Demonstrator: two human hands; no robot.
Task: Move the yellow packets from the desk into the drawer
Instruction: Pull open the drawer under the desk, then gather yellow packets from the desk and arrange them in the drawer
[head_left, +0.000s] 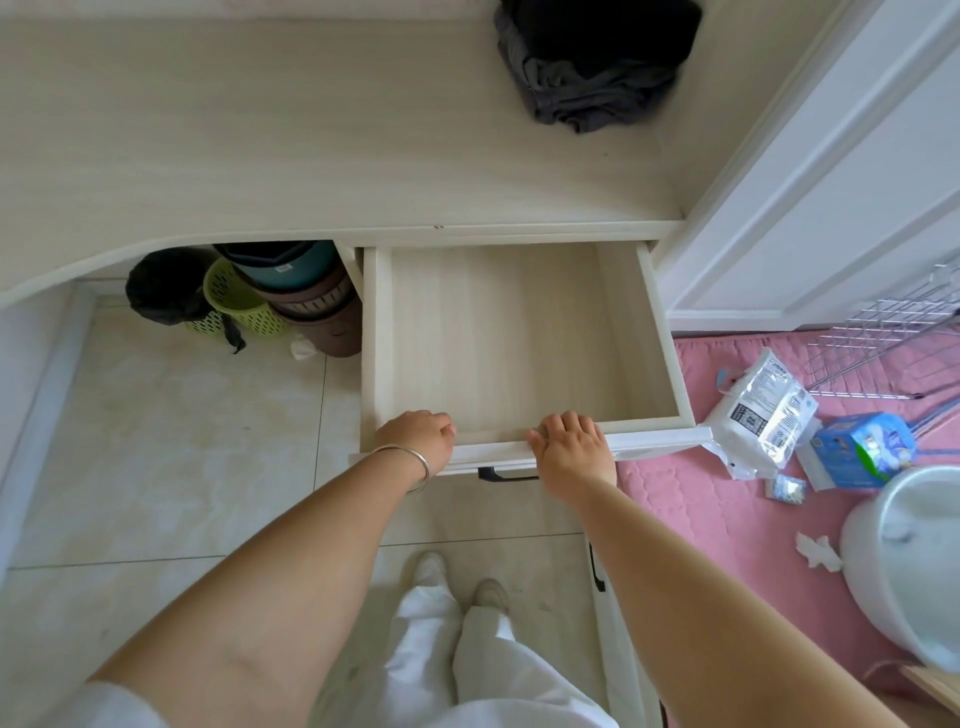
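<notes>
The pale wooden drawer (524, 343) under the desk (311, 145) stands pulled out wide, and its inside shows bare wood. My left hand (415, 441), a silver bangle on its wrist, curls over the drawer's front edge at the left. My right hand (571, 447) grips the same front edge near the middle, just above the black handle (506, 475). No yellow packets show on the desk or in the drawer.
Dark folded clothes (597, 62) lie at the desk's back right. Stacked baskets and bins (291, 296) and a black bag (161, 286) sit under the desk. On the pink mat (727, 493) to the right are plastic packs (763, 415), a blue box (862, 449), a white basin (914, 561) and a wire rack (893, 332).
</notes>
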